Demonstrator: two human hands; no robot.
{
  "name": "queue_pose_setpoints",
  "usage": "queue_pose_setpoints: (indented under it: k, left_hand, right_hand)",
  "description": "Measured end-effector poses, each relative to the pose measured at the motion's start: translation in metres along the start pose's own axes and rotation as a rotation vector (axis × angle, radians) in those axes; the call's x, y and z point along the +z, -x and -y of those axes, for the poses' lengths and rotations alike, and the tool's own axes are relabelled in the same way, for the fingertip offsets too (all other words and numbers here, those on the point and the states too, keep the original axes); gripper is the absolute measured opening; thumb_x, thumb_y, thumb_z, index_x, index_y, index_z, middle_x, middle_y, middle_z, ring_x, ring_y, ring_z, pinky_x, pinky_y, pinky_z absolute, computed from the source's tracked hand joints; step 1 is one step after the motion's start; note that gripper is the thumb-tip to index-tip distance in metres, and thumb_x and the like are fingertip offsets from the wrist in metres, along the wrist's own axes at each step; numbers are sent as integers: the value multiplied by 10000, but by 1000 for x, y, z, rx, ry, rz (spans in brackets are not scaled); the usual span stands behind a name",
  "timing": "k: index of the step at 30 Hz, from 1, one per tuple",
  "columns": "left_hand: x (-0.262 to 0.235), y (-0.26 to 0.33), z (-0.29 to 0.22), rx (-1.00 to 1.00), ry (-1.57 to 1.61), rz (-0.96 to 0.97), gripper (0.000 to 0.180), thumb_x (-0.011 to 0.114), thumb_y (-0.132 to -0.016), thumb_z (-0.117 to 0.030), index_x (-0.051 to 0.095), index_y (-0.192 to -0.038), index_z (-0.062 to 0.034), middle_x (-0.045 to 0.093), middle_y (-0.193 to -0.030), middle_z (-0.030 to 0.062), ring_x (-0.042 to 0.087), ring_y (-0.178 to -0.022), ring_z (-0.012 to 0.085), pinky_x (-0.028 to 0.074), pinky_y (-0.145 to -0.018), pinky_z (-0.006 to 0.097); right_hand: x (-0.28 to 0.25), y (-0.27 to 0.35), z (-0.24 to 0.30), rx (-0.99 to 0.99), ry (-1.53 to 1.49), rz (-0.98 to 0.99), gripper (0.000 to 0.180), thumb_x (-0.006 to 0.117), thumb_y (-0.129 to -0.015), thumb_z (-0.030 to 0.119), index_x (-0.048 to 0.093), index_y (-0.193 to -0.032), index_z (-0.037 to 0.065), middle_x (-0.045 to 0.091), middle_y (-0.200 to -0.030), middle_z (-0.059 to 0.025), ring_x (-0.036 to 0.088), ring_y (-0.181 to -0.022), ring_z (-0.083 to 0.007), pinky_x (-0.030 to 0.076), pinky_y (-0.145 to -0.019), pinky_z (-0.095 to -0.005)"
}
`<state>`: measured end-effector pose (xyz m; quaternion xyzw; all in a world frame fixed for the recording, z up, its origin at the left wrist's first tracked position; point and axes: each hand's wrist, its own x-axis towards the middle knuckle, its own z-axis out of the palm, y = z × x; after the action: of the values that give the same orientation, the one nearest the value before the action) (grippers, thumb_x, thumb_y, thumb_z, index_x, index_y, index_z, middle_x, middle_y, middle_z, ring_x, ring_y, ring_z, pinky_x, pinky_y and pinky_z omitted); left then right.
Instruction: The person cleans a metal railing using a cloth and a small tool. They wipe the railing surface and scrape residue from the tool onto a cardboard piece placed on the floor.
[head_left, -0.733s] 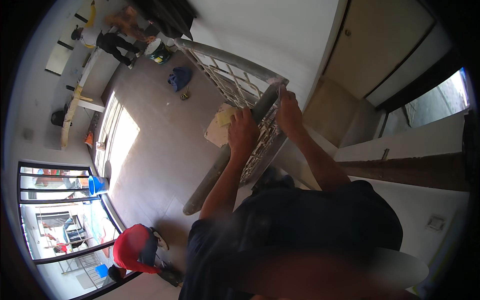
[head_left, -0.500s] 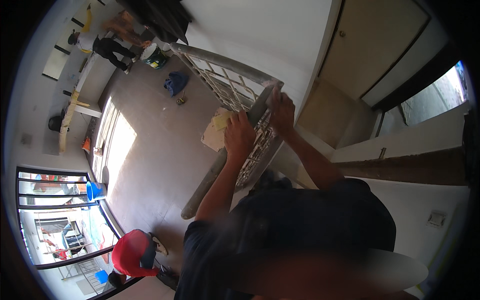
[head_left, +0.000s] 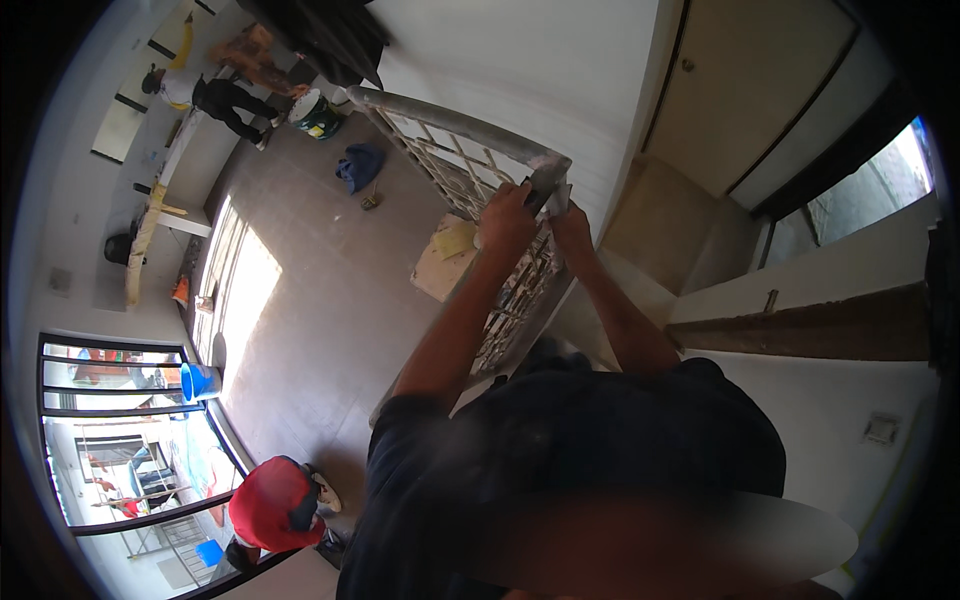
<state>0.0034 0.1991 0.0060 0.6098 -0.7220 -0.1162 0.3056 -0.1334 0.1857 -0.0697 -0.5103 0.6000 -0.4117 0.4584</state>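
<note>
So the railing corner is clamped by both the left hand and right hand, probably for steadying it.

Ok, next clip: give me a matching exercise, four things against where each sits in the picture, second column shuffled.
Things:
1. left hand
2. blue bucket
3. red cap
4. blue cloth

Places:
A. on the floor beyond the railing, upper middle
B. on the top rail of the metal railing
C. by the big window at the left
D. on a person's head at the lower left

Pairs: 1-B, 2-C, 3-D, 4-A
</note>
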Motion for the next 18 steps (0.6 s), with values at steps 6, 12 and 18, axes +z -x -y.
queue_pose_setpoints:
  k: [6, 12, 18]
  left_hand:
    - [-22, -4, -12, -83, -104, 83, 289, 616, -885, -152, 726, -1143, -84, 679, -1099, 166, 658, -1051, 374, 524, -902, 487]
    - [-77, 41, -8, -272, -178, 220, 269, 621, -909, -192, 737, -1127, -86, 688, -1128, 187, 650, -1059, 390, 492, -921, 517]
    - [-57, 73, -10, -205, -181, -90, 331, 566, -882, -76, 643, -1204, -56, 662, -1102, 206, 647, -1032, 418, 519, -857, 535]
  right_hand:
    - [-23, 6, 19, -351, 255, -199, 613, 625, -800, 57, 522, -1404, 52, 643, -1147, -260, 634, -1076, -410, 499, -912, -475]
    - [-24, 13, 23, -856, 827, -197, 721, 662, -769, -1, 486, -1457, 121, 568, -1165, -208, 588, -1032, -413, 493, -877, -504]
    - [7, 15, 2, -384, 485, -116, 612, 609, -804, 7, 478, -1401, 1, 569, -1168, -256, 624, -1029, -419, 517, -815, -540]
